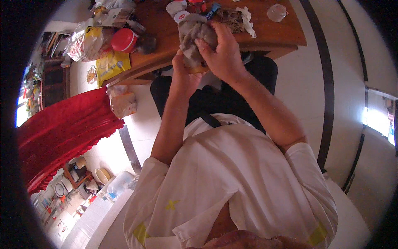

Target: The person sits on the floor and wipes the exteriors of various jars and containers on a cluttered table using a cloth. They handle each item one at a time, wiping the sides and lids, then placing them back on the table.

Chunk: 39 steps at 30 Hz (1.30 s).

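Note:
A crumpled grey cloth (196, 37) is held up at the near edge of the wooden table (161, 18). My left hand (184, 74) grips it from below and from the left. Under the cloth, near that palm, a tan edge of some object (199, 69) shows; most of it is covered, so I cannot tell what it is. My right hand (225, 51) grips the cloth from the right, thumb across its front and fingers over its upper side. Just beyond the cloth lies a white round lid (181, 16).
A red-lidded container (124, 40), a dark jar (146, 44), a yellow packet (113, 67) and plastic bags (88, 40) crowd the table's left. Past my right hand lie a brown crumpled cloth (231, 20), white tissue (247, 22) and a clear plastic container (277, 13). Red fabric (71, 124) hangs at left.

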### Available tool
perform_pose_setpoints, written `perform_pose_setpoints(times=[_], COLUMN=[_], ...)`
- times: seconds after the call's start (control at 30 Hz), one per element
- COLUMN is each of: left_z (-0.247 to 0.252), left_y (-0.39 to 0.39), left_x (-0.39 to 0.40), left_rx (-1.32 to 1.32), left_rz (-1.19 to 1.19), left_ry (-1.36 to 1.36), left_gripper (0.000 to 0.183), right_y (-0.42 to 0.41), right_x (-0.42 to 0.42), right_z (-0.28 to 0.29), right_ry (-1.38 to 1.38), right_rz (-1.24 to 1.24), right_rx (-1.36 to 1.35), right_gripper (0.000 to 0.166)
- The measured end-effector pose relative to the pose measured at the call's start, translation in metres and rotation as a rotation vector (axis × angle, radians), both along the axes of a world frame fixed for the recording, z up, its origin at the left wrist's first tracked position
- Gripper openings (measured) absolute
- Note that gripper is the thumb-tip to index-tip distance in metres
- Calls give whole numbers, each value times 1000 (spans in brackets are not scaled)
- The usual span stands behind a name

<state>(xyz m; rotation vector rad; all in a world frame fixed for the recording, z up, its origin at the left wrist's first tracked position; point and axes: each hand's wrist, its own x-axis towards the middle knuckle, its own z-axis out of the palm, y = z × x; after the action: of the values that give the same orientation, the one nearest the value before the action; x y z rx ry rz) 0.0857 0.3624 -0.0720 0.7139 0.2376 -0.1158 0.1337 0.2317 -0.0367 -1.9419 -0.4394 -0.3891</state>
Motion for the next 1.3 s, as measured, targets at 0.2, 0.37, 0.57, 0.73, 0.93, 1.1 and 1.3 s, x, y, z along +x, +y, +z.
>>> perform_pose_setpoints(times=[0.2, 0.37, 0.57, 0.73, 0.93, 1.1, 1.3], left_z=[-25, -19, -12, 2, 2, -4, -3], left_y=[22, 34, 25, 3, 9, 10, 4], left_x=[8, -1, 1, 3, -2, -12, -10], left_rx=[-29, -235, -108, -34, -78, -87, 282], left_rz=[117, 52, 21, 21, 64, 21, -80], left_ry=[-174, -77, -82, -111, -20, 52, 106], left_gripper=[57, 69, 70, 62, 62, 64, 60], right_y=[7, -20, -40, -10, 5, -4, -17], right_x=[-38, -45, -27, -25, -20, -11, -14], right_z=[-3, -9, 16, 17, -3, -16, -9], right_ry=[-134, -34, 244, -136, 69, 359, 308], right_rz=[178, 221, 5, 137, 125, 104, -40], right_rx=[-97, -73, 189, -51, 98, 178, 118], right_gripper=[46, 43, 38, 58, 56, 45, 43])
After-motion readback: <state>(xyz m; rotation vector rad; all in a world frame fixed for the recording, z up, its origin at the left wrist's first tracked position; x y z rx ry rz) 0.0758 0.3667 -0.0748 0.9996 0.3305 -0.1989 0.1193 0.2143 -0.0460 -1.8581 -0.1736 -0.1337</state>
